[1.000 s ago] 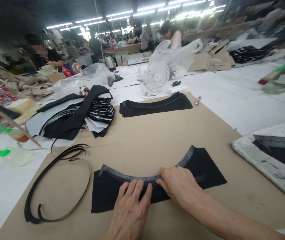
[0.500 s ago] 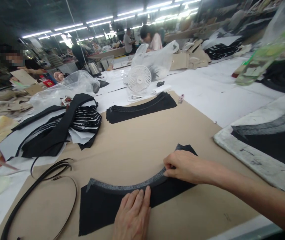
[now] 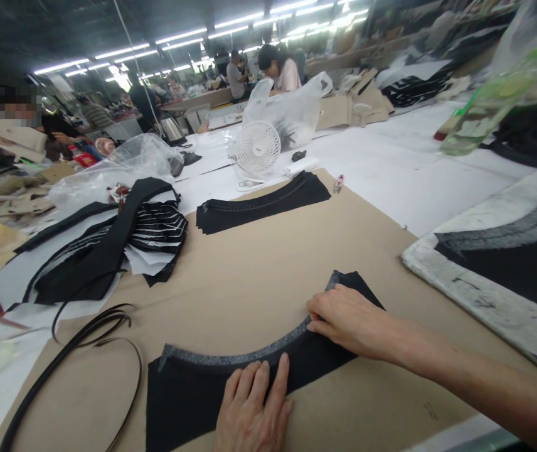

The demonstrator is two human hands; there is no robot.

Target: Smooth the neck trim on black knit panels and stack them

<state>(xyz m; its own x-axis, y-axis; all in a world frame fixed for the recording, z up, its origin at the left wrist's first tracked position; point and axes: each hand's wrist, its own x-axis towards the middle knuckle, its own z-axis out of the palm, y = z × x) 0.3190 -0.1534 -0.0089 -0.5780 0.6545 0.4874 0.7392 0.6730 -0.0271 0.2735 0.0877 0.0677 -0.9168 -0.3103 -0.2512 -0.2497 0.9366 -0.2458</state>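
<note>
A curved black fabric piece (image 3: 188, 395) with a grey strip (image 3: 231, 359) along its upper edge lies on the brown paper sheet (image 3: 259, 270) in front of me. My left hand (image 3: 252, 411) rests flat on its lower middle, fingers stretched out against the strip. My right hand (image 3: 344, 320) lies on the right part of the piece, fingertips pressed onto the grey strip.
A stack of similar black pieces (image 3: 261, 201) lies farther back, a pile of black and striped cut parts (image 3: 122, 242) at left, thin black strips (image 3: 75, 351) at lower left. A white fan (image 3: 258, 147), plastic bags and a board with black fabric (image 3: 508, 251) stand around. Other people work behind.
My right hand has slid rightwards along the grey strip from the middle. The left hand stays pressed on the piece. My view has shifted right.
</note>
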